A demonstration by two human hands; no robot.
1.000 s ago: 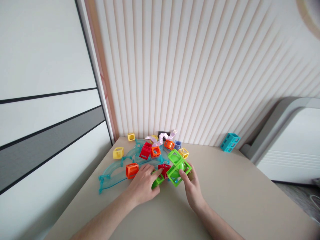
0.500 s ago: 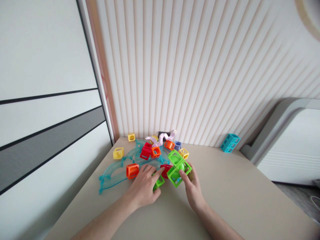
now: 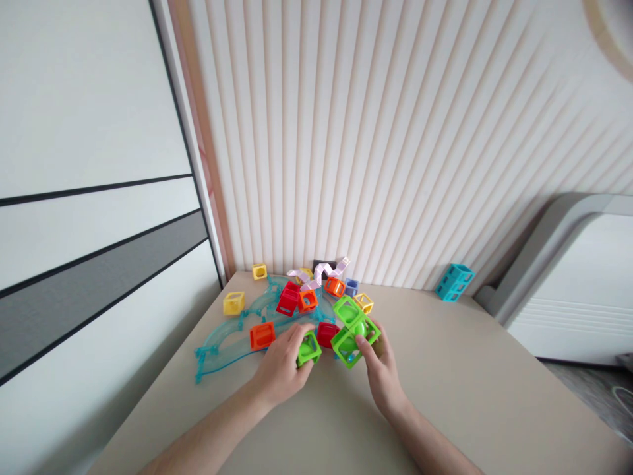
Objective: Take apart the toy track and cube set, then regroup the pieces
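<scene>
My left hand [image 3: 283, 367] is closed around a single green open-sided block [image 3: 309, 349], its thumb and fingers on the block's sides. In my right hand [image 3: 382, 367] is a joined piece of green blocks [image 3: 352, 330], gripped at its right side with the thumb in front. The two green pieces are apart. Between and behind them lies a red block [image 3: 327, 335]. An orange block [image 3: 262, 336] sits just left of my left hand, beside clear blue curved track pieces [image 3: 225, 349].
Behind the hands are a red block [image 3: 287, 298], orange blocks [image 3: 335, 286], yellow blocks [image 3: 234, 303] and a pale pink zigzag piece [image 3: 322, 270]. A teal block stack [image 3: 455, 282] stands at the back right of the table [image 3: 445, 382], near the ribbed wall.
My left hand has drawn its fingers around the single green block, which is now turned and more visible. The green piece in my right hand has barely moved.
</scene>
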